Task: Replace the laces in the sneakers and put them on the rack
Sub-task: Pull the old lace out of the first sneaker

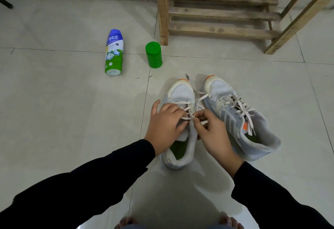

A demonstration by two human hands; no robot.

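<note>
Grey-white sneakers (216, 113) w/ orange tips, green insoles; green jar (154, 55).

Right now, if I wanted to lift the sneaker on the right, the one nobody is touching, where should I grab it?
Probably the heel collar, coming from above on the near side. The right sneaker stands upright on its sole, heel toward the person, mouth open, so fingers can hook inside the rim, thumb outside. Its laces lie loose, a poor grip.

The scene is lit softly and evenly — only faint shadows are cast on the pale floor (54, 120), where a dull sheen is seen near the bottom. Corners are darkened, the rack (216, 12) is skewed by wide-angle distortion, and the right sneaker (244, 120) is slightly blurred.
</note>
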